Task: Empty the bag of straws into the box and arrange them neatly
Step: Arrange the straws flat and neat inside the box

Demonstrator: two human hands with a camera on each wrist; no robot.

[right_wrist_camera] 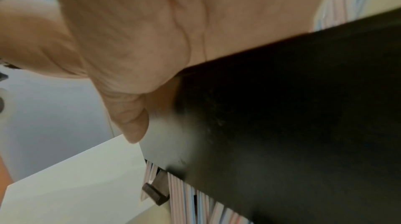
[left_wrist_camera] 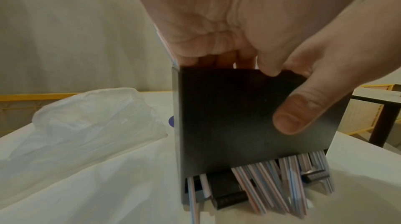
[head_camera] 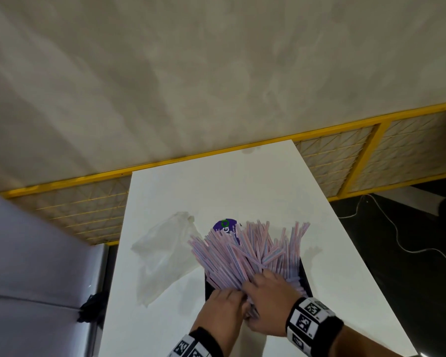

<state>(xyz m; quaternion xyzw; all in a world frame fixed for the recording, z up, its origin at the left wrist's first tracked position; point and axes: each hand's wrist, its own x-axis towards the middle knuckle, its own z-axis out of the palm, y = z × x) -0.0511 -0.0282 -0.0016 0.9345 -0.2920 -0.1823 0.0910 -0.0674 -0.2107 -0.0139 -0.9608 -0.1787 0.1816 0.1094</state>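
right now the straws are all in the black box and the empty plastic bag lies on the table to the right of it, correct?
Not quite: the empty plastic bag lies to the left of the black box, as the head view shows. The straws do stand in the box, on the table.

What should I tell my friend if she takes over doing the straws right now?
Left hand: fingers dip inside the near end of the black box, among the straws.
Right hand: lies on the straws, thumb on the box's near wall.
Plastic bag: emptied, crumpled on the white table, left of the box.
Done: the straws are out of the bag and in the box.
Left: they fan out messily over the far rim, and some ends poke out below the near wall; line them up neatly.
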